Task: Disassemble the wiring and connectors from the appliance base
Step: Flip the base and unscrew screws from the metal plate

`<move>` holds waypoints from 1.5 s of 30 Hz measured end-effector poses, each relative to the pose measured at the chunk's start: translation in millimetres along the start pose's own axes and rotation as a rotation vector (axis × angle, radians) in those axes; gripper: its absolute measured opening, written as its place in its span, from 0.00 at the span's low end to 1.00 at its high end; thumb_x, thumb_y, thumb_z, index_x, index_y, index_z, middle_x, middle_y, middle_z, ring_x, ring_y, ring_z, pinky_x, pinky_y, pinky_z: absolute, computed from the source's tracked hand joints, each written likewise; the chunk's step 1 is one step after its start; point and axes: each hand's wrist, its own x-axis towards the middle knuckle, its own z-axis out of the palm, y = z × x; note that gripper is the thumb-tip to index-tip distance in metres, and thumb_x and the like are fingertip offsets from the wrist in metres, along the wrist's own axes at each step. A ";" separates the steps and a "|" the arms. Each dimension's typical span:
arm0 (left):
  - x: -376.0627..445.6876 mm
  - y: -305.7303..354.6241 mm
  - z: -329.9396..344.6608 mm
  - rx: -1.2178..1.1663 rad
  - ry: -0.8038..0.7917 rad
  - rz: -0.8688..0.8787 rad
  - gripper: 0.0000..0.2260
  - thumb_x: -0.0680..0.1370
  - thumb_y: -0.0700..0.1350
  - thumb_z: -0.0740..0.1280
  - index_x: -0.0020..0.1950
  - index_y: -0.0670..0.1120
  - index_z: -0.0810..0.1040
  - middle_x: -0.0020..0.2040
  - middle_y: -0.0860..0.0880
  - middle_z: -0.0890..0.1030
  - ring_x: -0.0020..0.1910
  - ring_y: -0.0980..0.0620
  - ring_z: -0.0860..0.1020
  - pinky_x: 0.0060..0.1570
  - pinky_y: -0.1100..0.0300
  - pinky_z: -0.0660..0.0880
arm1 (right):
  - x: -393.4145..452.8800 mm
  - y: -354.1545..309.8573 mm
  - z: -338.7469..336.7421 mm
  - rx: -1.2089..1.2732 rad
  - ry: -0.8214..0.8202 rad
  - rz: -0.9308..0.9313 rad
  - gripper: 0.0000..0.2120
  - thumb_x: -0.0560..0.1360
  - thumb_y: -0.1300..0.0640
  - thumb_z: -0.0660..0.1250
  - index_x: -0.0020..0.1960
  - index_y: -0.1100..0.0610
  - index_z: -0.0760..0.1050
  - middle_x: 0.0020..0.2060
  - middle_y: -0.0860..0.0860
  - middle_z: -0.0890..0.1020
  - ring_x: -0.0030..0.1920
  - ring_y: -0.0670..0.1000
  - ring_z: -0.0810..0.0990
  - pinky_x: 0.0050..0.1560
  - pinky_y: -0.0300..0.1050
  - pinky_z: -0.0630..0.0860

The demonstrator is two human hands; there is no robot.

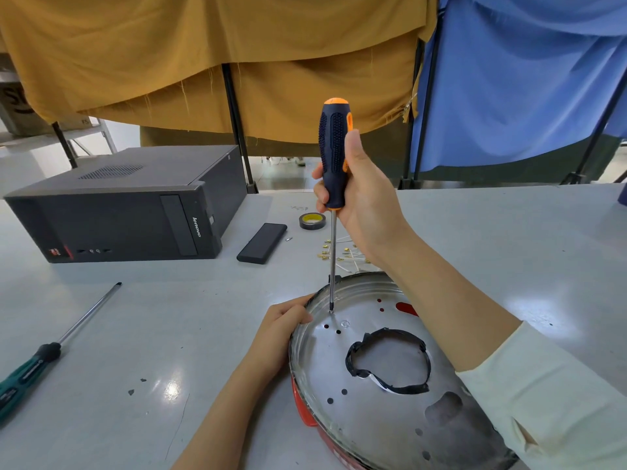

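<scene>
— While you look down at the grey table (475,239), what do your hands do?

— Your right hand (359,195) grips the black-and-orange screwdriver (334,154) upright, its tip touching a screw on the round metal appliance base (380,412) in front of you. Your left hand (283,325) curls over the base's left rim.

— What else lies near?

— Loose wires with brass connectors (342,254) sit just behind the base. Farther left lie a tape roll (312,220), a black computer tower (129,205) and a green-handled screwdriver (40,361).
</scene>
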 end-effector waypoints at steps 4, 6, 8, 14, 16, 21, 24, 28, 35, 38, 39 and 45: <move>0.0 -0.1 0.0 -0.002 -0.003 0.004 0.17 0.67 0.41 0.59 0.50 0.36 0.79 0.43 0.39 0.78 0.41 0.46 0.74 0.46 0.53 0.69 | -0.5 1.8 -1.8 -0.125 0.068 -0.043 0.17 0.75 0.57 0.68 0.57 0.59 0.62 0.35 0.49 0.75 0.31 0.50 0.71 0.35 0.46 0.72; 0.8 0.1 -0.3 0.003 -0.001 0.007 0.17 0.67 0.41 0.59 0.50 0.36 0.79 0.43 0.39 0.78 0.41 0.46 0.74 0.46 0.53 0.69 | -1.5 3.1 -3.4 -0.137 0.042 -0.056 0.13 0.77 0.58 0.66 0.57 0.59 0.65 0.37 0.50 0.77 0.33 0.50 0.75 0.37 0.45 0.74; 0.9 0.2 -0.5 0.009 0.003 0.009 0.17 0.66 0.41 0.59 0.50 0.35 0.78 0.42 0.39 0.77 0.41 0.46 0.73 0.45 0.53 0.69 | -1.6 1.7 -3.1 -0.119 0.002 -0.028 0.09 0.78 0.56 0.62 0.56 0.57 0.69 0.41 0.51 0.78 0.35 0.49 0.76 0.39 0.45 0.75; -0.3 1.5 -0.1 0.015 0.011 0.000 0.18 0.66 0.41 0.59 0.50 0.34 0.77 0.41 0.39 0.76 0.41 0.46 0.72 0.45 0.53 0.68 | -0.3 -0.7 -1.1 -0.075 0.076 -0.017 0.18 0.74 0.56 0.68 0.58 0.59 0.63 0.36 0.51 0.74 0.30 0.49 0.70 0.33 0.45 0.71; -0.6 2.3 0.1 0.011 0.003 -0.003 0.17 0.66 0.41 0.59 0.49 0.38 0.80 0.41 0.40 0.78 0.41 0.47 0.74 0.44 0.54 0.70 | -1.6 0.4 -2.6 -0.100 0.078 -0.035 0.16 0.76 0.58 0.67 0.57 0.59 0.63 0.34 0.49 0.75 0.32 0.50 0.72 0.34 0.45 0.72; -1.4 2.9 0.4 -0.001 -0.018 0.003 0.18 0.67 0.41 0.58 0.50 0.43 0.82 0.43 0.40 0.81 0.41 0.48 0.77 0.45 0.55 0.72 | 0.0 -3.9 -1.6 -0.071 0.021 0.030 0.08 0.77 0.54 0.61 0.53 0.56 0.69 0.40 0.52 0.75 0.35 0.50 0.74 0.32 0.44 0.72; -1.8 3.4 0.7 0.004 -0.018 0.004 0.18 0.67 0.41 0.58 0.50 0.43 0.82 0.42 0.41 0.81 0.40 0.48 0.77 0.44 0.55 0.72 | -0.3 -2.8 0.1 -0.073 0.069 0.013 0.14 0.76 0.56 0.65 0.56 0.58 0.63 0.37 0.51 0.73 0.32 0.49 0.70 0.28 0.42 0.67; -1.8 3.0 0.8 -0.005 -0.020 0.011 0.18 0.67 0.41 0.58 0.50 0.45 0.83 0.41 0.43 0.82 0.39 0.50 0.77 0.40 0.60 0.74 | -1.9 0.1 -1.6 -0.078 0.105 -0.028 0.14 0.77 0.60 0.65 0.57 0.58 0.60 0.39 0.53 0.74 0.32 0.50 0.72 0.28 0.43 0.69; -4.6 5.9 -2.1 -0.067 -0.113 -0.024 0.20 0.68 0.40 0.58 0.56 0.46 0.82 0.48 0.39 0.83 0.44 0.47 0.81 0.42 0.59 0.77 | -1.3 -0.5 -3.0 -0.107 0.040 -0.001 0.08 0.78 0.55 0.63 0.56 0.54 0.67 0.41 0.52 0.74 0.34 0.48 0.72 0.30 0.41 0.69; -1.6 12.3 -10.8 0.080 -0.100 -0.023 0.21 0.72 0.37 0.60 0.62 0.53 0.78 0.53 0.51 0.83 0.50 0.53 0.82 0.45 0.65 0.77 | -1.9 1.0 -5.0 -0.134 0.094 -0.014 0.11 0.77 0.59 0.65 0.55 0.55 0.64 0.38 0.52 0.72 0.33 0.49 0.71 0.29 0.41 0.67; 0.5 15.4 -15.1 0.149 -0.071 -0.004 0.23 0.74 0.35 0.62 0.64 0.55 0.75 0.56 0.55 0.82 0.52 0.56 0.81 0.47 0.66 0.77 | -2.1 0.9 -5.9 -0.118 0.090 -0.017 0.10 0.78 0.60 0.65 0.54 0.55 0.64 0.39 0.53 0.72 0.33 0.49 0.71 0.29 0.41 0.67; 8.0 39.8 -25.1 0.482 -0.147 0.085 0.21 0.73 0.38 0.69 0.60 0.59 0.77 0.56 0.64 0.80 0.58 0.65 0.76 0.54 0.63 0.76 | -5.1 -5.4 -6.3 -0.035 0.055 -0.032 0.05 0.80 0.60 0.60 0.54 0.56 0.66 0.42 0.58 0.70 0.35 0.50 0.70 0.30 0.42 0.65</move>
